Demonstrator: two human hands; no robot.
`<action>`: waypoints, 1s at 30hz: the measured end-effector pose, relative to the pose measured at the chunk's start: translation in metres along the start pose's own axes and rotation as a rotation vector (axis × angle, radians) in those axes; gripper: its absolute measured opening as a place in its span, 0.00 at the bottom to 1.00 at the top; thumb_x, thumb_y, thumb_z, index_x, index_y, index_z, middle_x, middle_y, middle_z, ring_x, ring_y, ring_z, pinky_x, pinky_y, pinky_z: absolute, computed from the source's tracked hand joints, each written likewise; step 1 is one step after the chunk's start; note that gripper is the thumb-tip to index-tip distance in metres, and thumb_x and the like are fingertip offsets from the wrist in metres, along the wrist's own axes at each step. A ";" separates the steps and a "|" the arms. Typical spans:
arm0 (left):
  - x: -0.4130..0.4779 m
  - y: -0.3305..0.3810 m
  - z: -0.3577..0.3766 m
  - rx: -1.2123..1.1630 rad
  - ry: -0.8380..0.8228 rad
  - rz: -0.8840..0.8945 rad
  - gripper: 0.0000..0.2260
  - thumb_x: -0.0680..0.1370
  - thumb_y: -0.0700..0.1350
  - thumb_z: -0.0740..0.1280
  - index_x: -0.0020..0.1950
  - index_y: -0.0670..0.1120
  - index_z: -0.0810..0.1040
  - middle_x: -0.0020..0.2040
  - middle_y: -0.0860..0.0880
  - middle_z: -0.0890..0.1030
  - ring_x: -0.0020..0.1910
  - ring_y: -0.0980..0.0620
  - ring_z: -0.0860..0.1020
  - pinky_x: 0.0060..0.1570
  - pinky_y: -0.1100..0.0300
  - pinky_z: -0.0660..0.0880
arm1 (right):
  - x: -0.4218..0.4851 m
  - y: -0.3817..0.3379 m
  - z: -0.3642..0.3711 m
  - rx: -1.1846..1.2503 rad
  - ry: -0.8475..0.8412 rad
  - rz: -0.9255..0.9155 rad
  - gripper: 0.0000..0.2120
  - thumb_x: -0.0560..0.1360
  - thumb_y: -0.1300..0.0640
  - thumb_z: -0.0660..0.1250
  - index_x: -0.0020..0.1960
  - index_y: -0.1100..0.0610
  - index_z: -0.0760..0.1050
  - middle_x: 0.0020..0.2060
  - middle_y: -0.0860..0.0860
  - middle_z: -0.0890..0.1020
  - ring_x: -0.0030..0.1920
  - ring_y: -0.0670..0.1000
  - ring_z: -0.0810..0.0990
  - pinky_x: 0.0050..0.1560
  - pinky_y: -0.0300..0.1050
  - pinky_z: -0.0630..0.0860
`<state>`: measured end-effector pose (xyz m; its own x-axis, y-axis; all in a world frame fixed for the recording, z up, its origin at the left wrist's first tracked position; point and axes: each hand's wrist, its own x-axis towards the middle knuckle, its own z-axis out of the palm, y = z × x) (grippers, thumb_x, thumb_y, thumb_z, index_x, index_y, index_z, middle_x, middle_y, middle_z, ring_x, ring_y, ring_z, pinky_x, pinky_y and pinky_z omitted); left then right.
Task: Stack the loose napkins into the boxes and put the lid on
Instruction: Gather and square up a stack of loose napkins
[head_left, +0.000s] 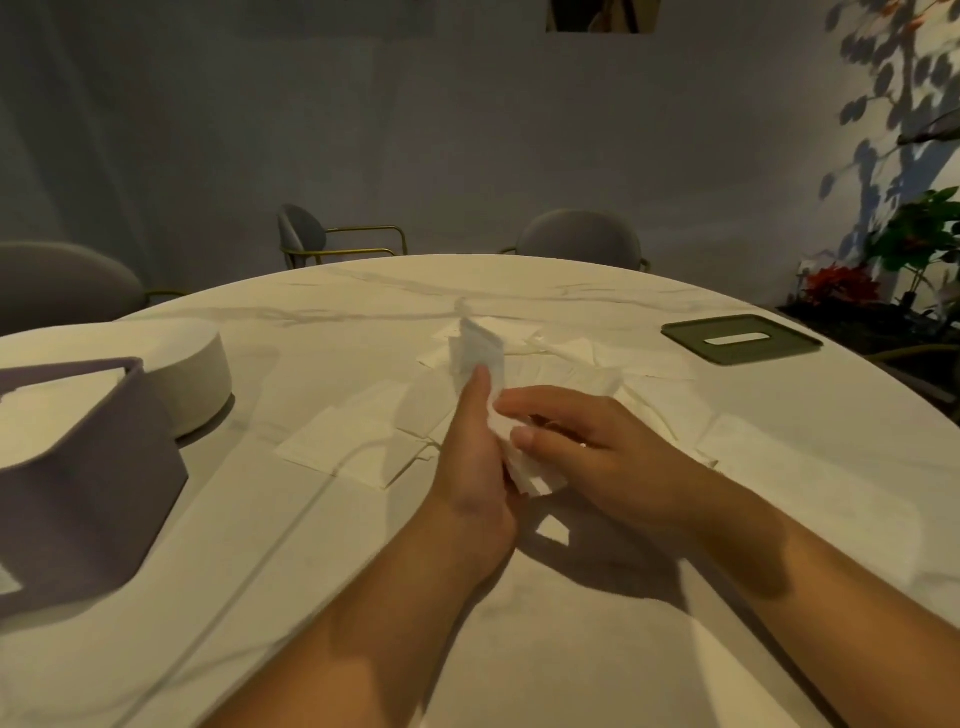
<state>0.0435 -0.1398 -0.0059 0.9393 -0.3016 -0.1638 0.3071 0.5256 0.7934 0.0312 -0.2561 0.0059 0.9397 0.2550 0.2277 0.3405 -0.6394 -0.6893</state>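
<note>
My left hand (475, 452) and my right hand (587, 447) meet at the table's middle, both closed on a small bundle of white napkins (480, 351) that sticks up above my left fingers. Loose white napkins (358, 441) lie spread flat on the table to the left, behind and to the right of my hands. An open purple-grey box (119, 467) with napkins inside stands at the left edge. A flat green lid (743, 340) with a slot lies at the far right.
The round white marble table (519, 649) fills the view. A white round raised platform (192, 374) stands behind the purple box. Grey chairs (582, 239) stand past the far edge, and plants (914, 249) at the right.
</note>
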 end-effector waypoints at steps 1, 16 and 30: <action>0.000 0.002 -0.001 -0.098 -0.015 -0.035 0.24 0.78 0.64 0.55 0.52 0.46 0.80 0.47 0.42 0.85 0.46 0.44 0.83 0.48 0.47 0.79 | -0.001 0.000 -0.001 0.038 -0.017 0.015 0.17 0.79 0.44 0.56 0.66 0.41 0.71 0.56 0.27 0.70 0.52 0.28 0.69 0.52 0.26 0.63; 0.000 0.006 -0.008 -0.247 -0.081 -0.218 0.20 0.77 0.53 0.59 0.59 0.39 0.76 0.46 0.38 0.80 0.46 0.41 0.78 0.55 0.45 0.73 | 0.005 0.006 -0.007 -0.220 0.124 -0.066 0.13 0.79 0.55 0.61 0.61 0.48 0.78 0.64 0.42 0.74 0.55 0.40 0.69 0.48 0.28 0.70; 0.004 0.007 -0.009 -0.330 0.043 -0.203 0.32 0.77 0.67 0.53 0.62 0.42 0.77 0.53 0.38 0.81 0.52 0.40 0.77 0.58 0.43 0.72 | 0.006 0.006 -0.010 -0.065 0.369 -0.027 0.11 0.77 0.57 0.64 0.58 0.51 0.79 0.52 0.38 0.74 0.51 0.43 0.74 0.49 0.30 0.71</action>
<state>0.0505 -0.1296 -0.0062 0.8578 -0.3956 -0.3282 0.5135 0.6887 0.5119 0.0392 -0.2655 0.0105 0.8742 0.0012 0.4856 0.3552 -0.6834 -0.6377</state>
